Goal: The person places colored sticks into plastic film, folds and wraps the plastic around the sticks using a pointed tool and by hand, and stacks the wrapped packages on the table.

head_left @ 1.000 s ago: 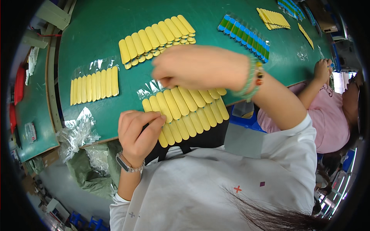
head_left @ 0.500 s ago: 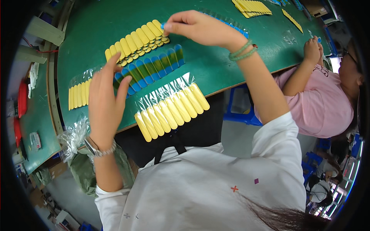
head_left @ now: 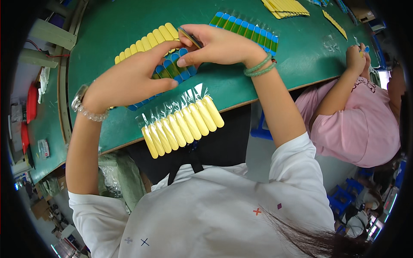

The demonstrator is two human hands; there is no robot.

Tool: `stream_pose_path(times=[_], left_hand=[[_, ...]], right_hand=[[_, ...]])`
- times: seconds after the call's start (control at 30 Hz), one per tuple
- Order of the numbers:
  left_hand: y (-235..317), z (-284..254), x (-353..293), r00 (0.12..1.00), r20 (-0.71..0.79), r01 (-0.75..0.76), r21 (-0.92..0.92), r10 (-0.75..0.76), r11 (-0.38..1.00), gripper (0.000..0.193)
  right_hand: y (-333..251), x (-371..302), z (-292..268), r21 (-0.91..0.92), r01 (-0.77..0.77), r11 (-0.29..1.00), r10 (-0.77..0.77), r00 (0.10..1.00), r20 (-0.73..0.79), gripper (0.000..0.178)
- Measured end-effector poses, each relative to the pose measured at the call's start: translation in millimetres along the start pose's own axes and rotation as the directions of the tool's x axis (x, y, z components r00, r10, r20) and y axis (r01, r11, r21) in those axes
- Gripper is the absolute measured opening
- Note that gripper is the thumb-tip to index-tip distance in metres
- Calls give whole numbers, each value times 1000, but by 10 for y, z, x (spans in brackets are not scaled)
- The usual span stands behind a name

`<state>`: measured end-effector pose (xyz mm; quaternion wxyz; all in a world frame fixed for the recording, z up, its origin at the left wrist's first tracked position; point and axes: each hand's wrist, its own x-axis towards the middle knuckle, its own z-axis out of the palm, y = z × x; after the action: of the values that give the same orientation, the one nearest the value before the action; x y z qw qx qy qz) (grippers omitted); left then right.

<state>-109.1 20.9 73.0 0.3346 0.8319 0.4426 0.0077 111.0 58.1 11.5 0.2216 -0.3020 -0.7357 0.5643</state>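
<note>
My left hand point(head_left: 129, 79) lies over a row of blue and green sticks in clear wrappers point(head_left: 174, 71) on the green table point(head_left: 266, 69), fingers curled on its near edge. My right hand point(head_left: 217, 45) is just behind it and pinches one thin stick point(head_left: 189, 38) at the row's far end between thumb and fingers. A row of pale yellow sticks in clear wrappers point(head_left: 183, 124) lies by the table's front edge, below both hands. Most of the blue and green row is hidden under my left hand.
Another yellow row point(head_left: 146, 41) lies behind my left hand and a second blue and green row point(head_left: 247, 28) behind my right. Yellow stacks point(head_left: 286, 6) sit at the far edge. A co-worker in pink point(head_left: 357, 120) sits at the right, a hand point(head_left: 357, 53) on the table.
My left hand has moved right onto the blue and green row. My right hand has come down and left to meet it and now pinches a stick at the row's end.
</note>
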Motion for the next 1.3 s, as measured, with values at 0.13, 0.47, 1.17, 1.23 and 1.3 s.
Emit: stream_pose_path(times=[0.13,0.47,1.17,1.23,1.3], left_hand=[[-137,-20,77,997,11,72,-124,-71,990,67],[-201,-59,181,983,96,173,-230,-155,958,73],[-119,-3,275,990,136,34,-57,-26,998,73],[-115,7,222,994,106,31,-30,-28,999,74],[-129,-7,187,997,78,27,-1,-27,1000,75]], right_hand=[[57,55,39,19,24,1000,-23,999,-40,33],[48,80,98,160,-21,987,23,1000,-10,27],[21,63,10,8,-59,998,59,998,-7,35],[33,56,17,-1,-49,999,49,999,-17,35],[20,44,25,69,-58,996,62,996,-56,36]])
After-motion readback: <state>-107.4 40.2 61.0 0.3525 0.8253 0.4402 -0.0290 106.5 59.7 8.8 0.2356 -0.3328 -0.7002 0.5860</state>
